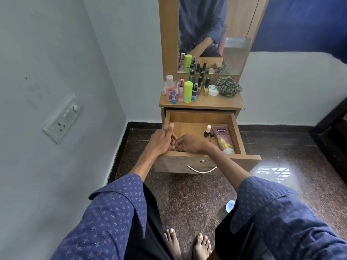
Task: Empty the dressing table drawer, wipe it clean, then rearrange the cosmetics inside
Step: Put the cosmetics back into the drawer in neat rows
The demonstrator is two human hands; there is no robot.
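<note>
Room: pale grey-white walls meet in a corner at upper centre of the frame; a white switch and socket plate (62, 118) sits on the left wall, and a dark speckled polished stone floor (197, 199) fills the lower half.
Dressing table: narrow light-brown wooden dressing table (201, 103) with a tall mirror (212, 34), at upper centre.
Tabletop: about a dozen small bottles, among them one lime-green cylindrical container (188, 91), one clear bottle of pink liquid with a white cap (170, 88) and one slim pink perfume bottle (180, 90); one round white jar (213, 90) whose label is too small to read; one bunched green-and-cream striped cloth (228, 86) at the right end.
Drawer: wooden drawer with a curved metal handle (201, 136), pulled open at mid-frame.
Drawer contents: at the right side, one pink squeeze tube marked "Vaseline" (223, 138) lying flat, and just left of it two small dark nail polish bottles (208, 132), one white-capped.
Left hand: left hand (162, 140) over the drawer's front left, thumb raised, fingers curled around a small pinkish item that is mostly hidden.
Right hand: right hand (189, 143) beside it, fingertips bent and pinching at the same small item.
Floor: one small white-and-blue round object (230, 205) at lower right, partly hidden by a blue patterned sleeve (281, 212).
</note>
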